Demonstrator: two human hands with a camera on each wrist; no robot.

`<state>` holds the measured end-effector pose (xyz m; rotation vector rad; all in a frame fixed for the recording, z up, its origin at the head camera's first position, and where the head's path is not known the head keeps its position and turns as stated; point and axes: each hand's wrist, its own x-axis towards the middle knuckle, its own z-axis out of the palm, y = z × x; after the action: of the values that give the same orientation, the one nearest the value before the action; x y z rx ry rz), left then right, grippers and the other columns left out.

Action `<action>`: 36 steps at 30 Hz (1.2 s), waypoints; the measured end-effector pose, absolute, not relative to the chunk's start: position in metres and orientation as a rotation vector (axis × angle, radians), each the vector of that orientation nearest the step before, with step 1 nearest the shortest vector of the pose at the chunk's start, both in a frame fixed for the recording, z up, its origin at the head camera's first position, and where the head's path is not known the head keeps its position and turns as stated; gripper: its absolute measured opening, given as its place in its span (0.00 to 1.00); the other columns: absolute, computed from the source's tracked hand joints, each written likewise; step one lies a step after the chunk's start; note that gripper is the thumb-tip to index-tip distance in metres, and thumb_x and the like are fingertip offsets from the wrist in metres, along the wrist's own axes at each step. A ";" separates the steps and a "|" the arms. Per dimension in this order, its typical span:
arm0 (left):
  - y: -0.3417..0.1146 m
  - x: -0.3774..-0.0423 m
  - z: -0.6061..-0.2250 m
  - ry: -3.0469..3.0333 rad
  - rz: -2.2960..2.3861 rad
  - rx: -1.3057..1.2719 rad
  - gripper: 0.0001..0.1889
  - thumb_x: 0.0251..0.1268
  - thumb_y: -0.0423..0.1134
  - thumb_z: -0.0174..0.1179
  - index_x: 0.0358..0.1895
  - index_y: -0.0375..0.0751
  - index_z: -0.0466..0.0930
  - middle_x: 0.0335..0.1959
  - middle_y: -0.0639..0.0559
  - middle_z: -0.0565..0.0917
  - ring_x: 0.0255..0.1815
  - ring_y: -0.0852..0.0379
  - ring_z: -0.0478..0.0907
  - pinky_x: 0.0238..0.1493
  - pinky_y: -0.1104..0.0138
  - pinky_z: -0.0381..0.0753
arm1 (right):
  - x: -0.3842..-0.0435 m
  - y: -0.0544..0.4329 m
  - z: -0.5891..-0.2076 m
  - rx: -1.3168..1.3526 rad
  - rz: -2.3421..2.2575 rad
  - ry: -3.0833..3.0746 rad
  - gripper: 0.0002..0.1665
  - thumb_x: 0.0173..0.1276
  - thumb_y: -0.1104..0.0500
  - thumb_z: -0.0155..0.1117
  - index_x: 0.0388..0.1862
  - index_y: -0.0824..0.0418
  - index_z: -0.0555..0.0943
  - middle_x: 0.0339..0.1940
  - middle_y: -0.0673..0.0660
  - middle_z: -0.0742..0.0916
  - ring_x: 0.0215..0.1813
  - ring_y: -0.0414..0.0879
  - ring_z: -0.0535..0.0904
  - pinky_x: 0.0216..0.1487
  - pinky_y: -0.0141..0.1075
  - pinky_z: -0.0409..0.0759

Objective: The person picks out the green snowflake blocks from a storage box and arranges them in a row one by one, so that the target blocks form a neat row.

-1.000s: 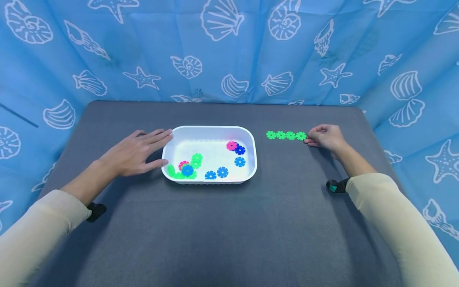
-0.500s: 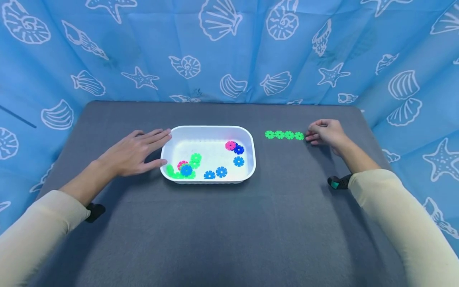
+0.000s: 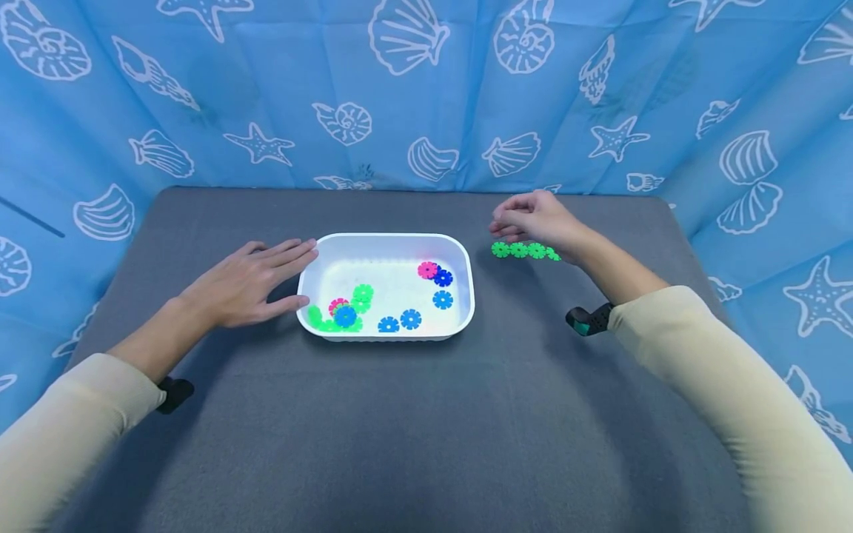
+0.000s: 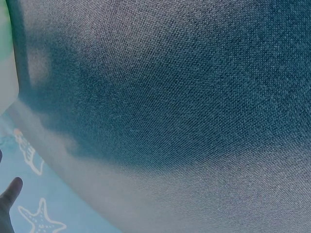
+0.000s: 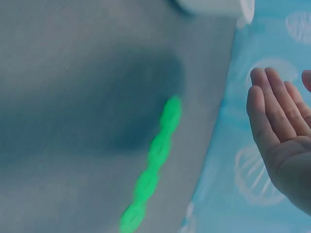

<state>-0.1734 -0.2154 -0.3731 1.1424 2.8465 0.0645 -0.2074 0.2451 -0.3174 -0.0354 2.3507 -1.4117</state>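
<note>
In the head view my left hand [image 3: 249, 285] rests its straight fingertips on the left rim of a white plastic tray [image 3: 470, 292]. Only a fingertip of it shows at the edge of the left wrist view. My right hand [image 3: 540, 222] hovers above a row of green snowflake discs [image 3: 518, 250] right of the tray. It holds nothing; in the right wrist view its fingers [image 5: 279, 109] are loosely extended. Several green discs lie end to end in that row, and the hand partly covers the right end. The row also runs slantwise through the right wrist view.
Inside the tray lie more discs: a pink one [image 3: 427, 270] overlapping a dark blue one [image 3: 443, 278], loose blue ones [image 3: 410, 319], and a green, pink and blue cluster [image 3: 345, 317] at the left. A blue shell-print curtain [image 3: 300, 74] hangs behind the grey table [image 3: 400, 429].
My right hand has left the right end of the green row and moved left over it, toward the tray. The left hand stays at the tray rim.
</note>
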 end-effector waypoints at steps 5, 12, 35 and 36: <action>-0.216 -0.174 -0.374 2.845 0.067 1.147 0.42 0.69 0.63 0.53 0.79 0.44 0.55 0.79 0.47 0.57 0.78 0.44 0.56 0.67 0.37 0.60 | -0.209 0.199 -0.310 -0.166 -1.278 2.302 0.21 0.78 0.53 0.55 0.60 0.67 0.78 0.55 0.66 0.85 0.54 0.52 0.84 0.55 0.42 0.81; -0.216 -0.174 -0.374 2.843 0.076 1.146 0.42 0.69 0.64 0.53 0.79 0.45 0.55 0.79 0.47 0.57 0.78 0.43 0.57 0.67 0.37 0.60 | -0.207 0.145 -0.311 -0.368 -1.085 2.101 0.26 0.79 0.53 0.52 0.67 0.69 0.73 0.59 0.67 0.83 0.61 0.55 0.81 0.63 0.48 0.76; -0.217 -0.174 -0.374 2.850 0.081 1.174 0.42 0.69 0.63 0.54 0.80 0.46 0.54 0.79 0.48 0.58 0.77 0.45 0.58 0.66 0.38 0.62 | -0.187 0.046 -0.335 -0.534 -0.745 1.687 0.27 0.80 0.50 0.50 0.69 0.66 0.71 0.59 0.58 0.84 0.63 0.48 0.79 0.66 0.42 0.73; -0.217 -0.174 -0.375 2.850 0.083 1.179 0.42 0.69 0.63 0.54 0.79 0.46 0.54 0.79 0.48 0.58 0.77 0.44 0.58 0.66 0.38 0.62 | -0.187 0.044 -0.336 -0.533 -0.744 1.688 0.27 0.81 0.50 0.50 0.69 0.66 0.71 0.58 0.57 0.84 0.62 0.47 0.79 0.66 0.42 0.73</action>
<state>-0.1742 -0.2169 -0.3746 1.1786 2.8498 0.0826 -0.1866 0.0443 -0.3357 -0.5335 1.6882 -0.7442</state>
